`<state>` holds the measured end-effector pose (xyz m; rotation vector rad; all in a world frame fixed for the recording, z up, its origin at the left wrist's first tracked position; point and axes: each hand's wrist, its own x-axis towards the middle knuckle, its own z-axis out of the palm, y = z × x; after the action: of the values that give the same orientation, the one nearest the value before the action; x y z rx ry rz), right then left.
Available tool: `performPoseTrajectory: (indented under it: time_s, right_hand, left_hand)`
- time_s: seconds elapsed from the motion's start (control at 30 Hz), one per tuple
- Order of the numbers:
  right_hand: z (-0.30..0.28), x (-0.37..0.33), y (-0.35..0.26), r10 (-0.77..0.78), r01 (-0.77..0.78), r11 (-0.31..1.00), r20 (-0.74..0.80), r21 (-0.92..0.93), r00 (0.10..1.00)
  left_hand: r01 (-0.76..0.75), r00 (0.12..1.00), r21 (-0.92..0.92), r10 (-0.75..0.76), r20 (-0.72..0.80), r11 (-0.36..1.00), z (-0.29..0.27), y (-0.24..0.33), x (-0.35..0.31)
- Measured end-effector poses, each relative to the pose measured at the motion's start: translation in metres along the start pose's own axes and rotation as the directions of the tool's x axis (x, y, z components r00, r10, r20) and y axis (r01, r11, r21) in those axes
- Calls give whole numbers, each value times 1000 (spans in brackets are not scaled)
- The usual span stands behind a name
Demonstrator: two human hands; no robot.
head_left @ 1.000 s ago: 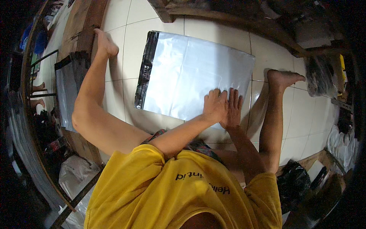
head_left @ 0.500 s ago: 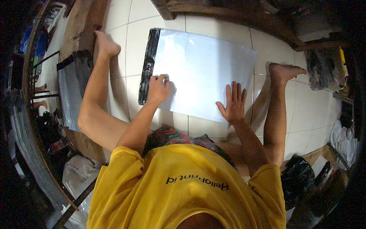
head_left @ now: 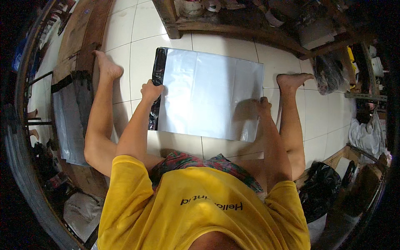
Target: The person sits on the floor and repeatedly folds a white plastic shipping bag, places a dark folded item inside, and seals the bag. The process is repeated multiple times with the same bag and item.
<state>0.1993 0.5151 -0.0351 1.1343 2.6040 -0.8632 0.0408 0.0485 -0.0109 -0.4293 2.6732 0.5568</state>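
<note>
A large whitish plastic mailer bag [head_left: 200, 96], perhaps a stack of several, lies flat on the tiled floor between my legs, with a black strip [head_left: 158, 71] along its left edge. My left hand [head_left: 151, 91] is closed at that strip, thumb on top and the other fingers mostly curled out of sight. On the opposite side my right hand [head_left: 263, 106] grips the right edge; its fingers are partly hidden and in shade. A dark shadow falls on the bag beside it.
More grey plastic bags [head_left: 74, 121] with a black strip hang over a wooden beam [head_left: 81, 35] at my left. A low wooden shelf [head_left: 241, 36] stands at the far side. A clear plastic package [head_left: 331, 75] and a black plastic bag [head_left: 320, 187] are at my right.
My left hand has moved from the bag's white surface outward to its black edge. My right hand, flat and spread before, is now closed at the right edge. The view has shifted.
</note>
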Motion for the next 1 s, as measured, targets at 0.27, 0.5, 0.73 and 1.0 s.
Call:
performPoseTrajectory:
  time_s: [0.27, 0.5, 0.73, 1.0]
  right_hand:
    - [-10, -20, -15, 23, -166, 776, 236, 609, 972]
    - [-21, -22, -10, -139, -124, 763, 348, 635, 927]
    - [-35, -47, -71, -482, 476, 876, -124, -76, 868]
    - [49, -127, -157, -476, 536, 799, 261, -270, 840]
  left_hand:
    - [31, 984, -596, 82, 160, 803, -20, -13, -10]
    - [85, 958, -617, 105, 265, 782, -5, -12, -2]
    - [20, 984, -553, 82, 158, 833, 19, -28, -23]
    - [137, 954, -709, 100, 282, 692, 14, -20, -36]
